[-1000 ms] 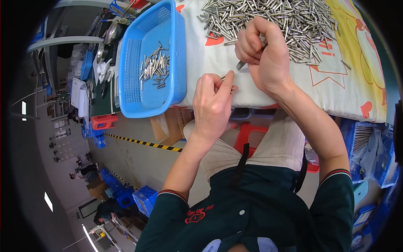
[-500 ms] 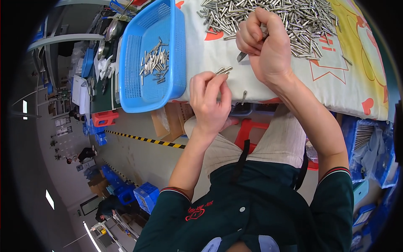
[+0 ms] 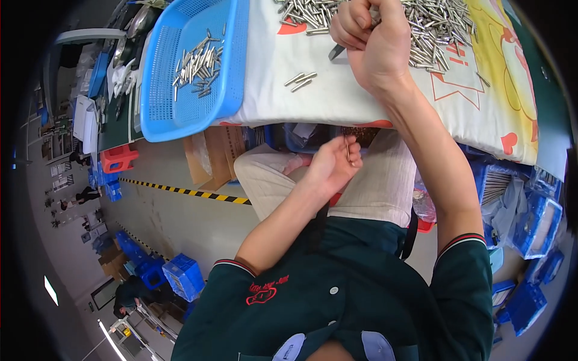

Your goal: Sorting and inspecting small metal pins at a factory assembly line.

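Head view, left hand: what do you enter for it?

Left hand (image 3: pixel 333 163), one, yours: palm turned up, past the near table edge and above your lap. Fingers curled in, thumb meeting fingertips with little gap, around one slim metal pin (image 3: pixel 348 154). Advice: pinch lightly at mid-length; smooth metal probably rolls if you squeeze at one end.

And your right hand?

Right hand (image 3: pixel 382 51), one: raised before the heap of pins (image 3: pixel 428 49). Fingers folded into a fist around a flat grey strip (image 3: pixel 337 52), of which one end pokes out; the rest is hidden, so its kind cannot be told. Advice: hold that end clear of the loose pieces, lest it scatter them.

Remaining pins, by place?

Three loose pins (image 3: pixel 306 78), side by side on the printed cloth (image 3: pixel 271 105), between basket and fist. Small pile (image 3: pixel 201 65), inside your blue basket (image 3: pixel 233 72), lying at mixed angles. Advice: over your lap, a dropped pin is likely hard to recover; best handle it above the cloth.
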Motion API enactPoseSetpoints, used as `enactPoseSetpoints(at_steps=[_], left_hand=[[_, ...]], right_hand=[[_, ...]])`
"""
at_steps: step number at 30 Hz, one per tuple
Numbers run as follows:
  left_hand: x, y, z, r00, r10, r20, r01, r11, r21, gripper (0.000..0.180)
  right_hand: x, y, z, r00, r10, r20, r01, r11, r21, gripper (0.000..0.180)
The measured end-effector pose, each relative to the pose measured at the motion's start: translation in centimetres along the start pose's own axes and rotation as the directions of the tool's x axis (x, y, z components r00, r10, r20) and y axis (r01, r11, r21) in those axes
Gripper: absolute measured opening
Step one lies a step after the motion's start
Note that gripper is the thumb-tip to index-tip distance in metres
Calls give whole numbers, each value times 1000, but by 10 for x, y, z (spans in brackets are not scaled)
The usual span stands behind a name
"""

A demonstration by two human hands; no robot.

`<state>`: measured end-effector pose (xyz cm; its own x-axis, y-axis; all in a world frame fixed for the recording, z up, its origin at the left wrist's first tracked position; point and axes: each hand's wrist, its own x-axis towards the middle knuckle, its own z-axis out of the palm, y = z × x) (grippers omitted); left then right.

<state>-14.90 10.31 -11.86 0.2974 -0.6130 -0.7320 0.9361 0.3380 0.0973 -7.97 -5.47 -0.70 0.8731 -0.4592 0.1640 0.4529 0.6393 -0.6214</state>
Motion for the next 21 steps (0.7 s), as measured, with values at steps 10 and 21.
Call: enactPoseSetpoints(at_steps=[10,21], left_hand=[[-96,19,26,605,553,573,-687,-2,726,20],[-33,65,88,27,310,950,-456,-842,288,6]], right_hand=[[3,-4,1,998,52,37,-50,997,-60,37],[3,-5,-1,999,46,11,-46,999,-9,38]])
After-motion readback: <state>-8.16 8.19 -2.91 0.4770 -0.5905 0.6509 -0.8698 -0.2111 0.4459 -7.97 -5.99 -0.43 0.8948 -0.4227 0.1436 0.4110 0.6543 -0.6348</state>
